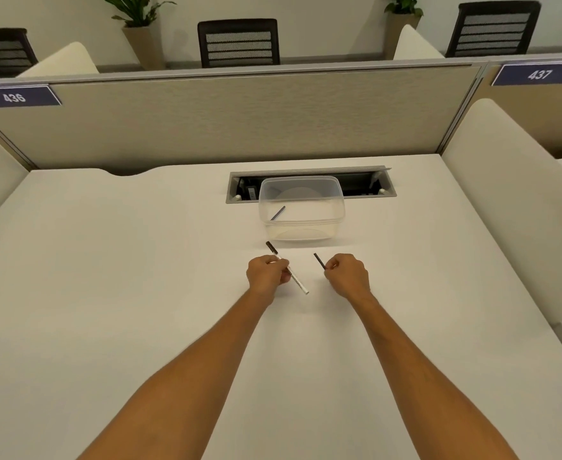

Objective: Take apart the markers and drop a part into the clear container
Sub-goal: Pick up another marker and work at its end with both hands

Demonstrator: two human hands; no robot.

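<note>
My left hand [267, 275] grips a thin white marker body [297, 283] that has a dark cap at its far end. The body slants from upper left to lower right above the white desk. My right hand [347, 275] pinches a short dark marker part [319, 261], held apart from the body. Just beyond both hands stands the clear container [301, 224]. One dark thin part [278, 213] lies inside it near the left wall.
An open cable tray [372, 184] is sunk into the desk [107, 277] behind the container. A beige partition [239, 121] closes the far side. Cream panels [505, 210] flank the desk on both sides.
</note>
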